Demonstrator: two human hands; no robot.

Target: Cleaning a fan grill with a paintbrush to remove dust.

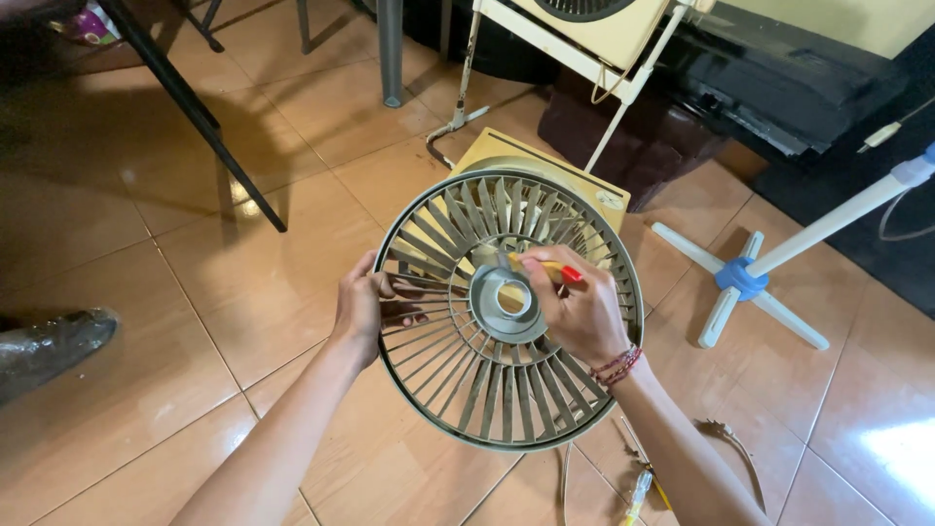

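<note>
A round beige fan grille [487, 390] with slanted radial slats and a grey hub ring is held up in front of me over the tiled floor. My left hand [362, 307] grips its left rim, fingers reaching behind the slats. My right hand [577, 310] rests on the grille beside the hub and is closed around a small tool with a yellow and red handle [557, 270], its tip by the hub. Under the grille lies a cream fan body [594, 195].
A white and blue cross-shaped fan stand [742, 279] with a slanting pole lies at right. A cream box fan on a white frame [594, 39] stands behind. Black table legs [195, 107] cross at left. Wires and a screwdriver [638, 487] lie near my right forearm.
</note>
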